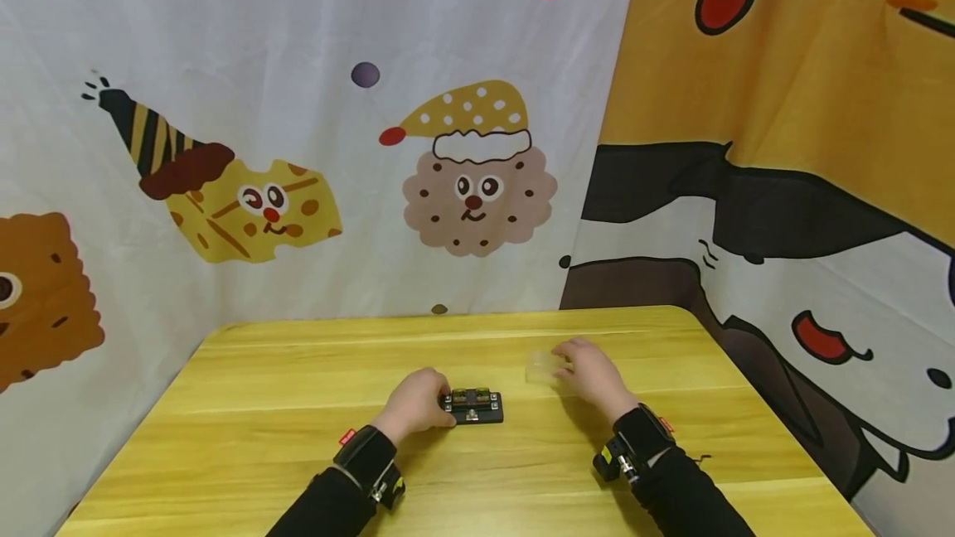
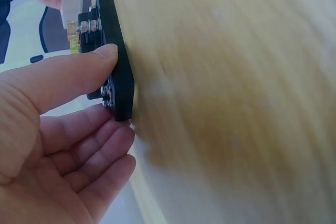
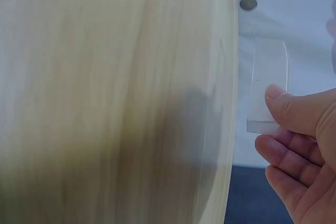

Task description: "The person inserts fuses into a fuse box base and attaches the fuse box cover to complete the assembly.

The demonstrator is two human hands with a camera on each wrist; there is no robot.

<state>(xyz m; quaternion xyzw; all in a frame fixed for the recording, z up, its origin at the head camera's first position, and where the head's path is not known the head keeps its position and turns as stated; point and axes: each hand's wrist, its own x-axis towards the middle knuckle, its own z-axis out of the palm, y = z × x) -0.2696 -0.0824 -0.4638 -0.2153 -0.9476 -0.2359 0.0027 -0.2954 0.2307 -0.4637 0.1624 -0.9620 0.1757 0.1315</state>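
Note:
A black fuse holder block (image 1: 477, 416) with metal bolts and two see-through yellow pieces on top is on the wooden table. My left hand (image 1: 416, 403) grips its left end; in the left wrist view the thumb presses the side of the black base (image 2: 119, 77), with fingers at its near end. To the right, my right hand (image 1: 591, 373) pinches a clear plastic cover (image 3: 266, 72) by one end. That cover is raised off the table and apart from the block. Its far fingertips are partly hidden behind it.
The yellow wood-grain table (image 1: 261, 437) extends around both hands. A cartoon-printed curtain (image 1: 298, 106) hangs right behind its back edge, and another printed cloth (image 1: 858, 313) runs along the right side.

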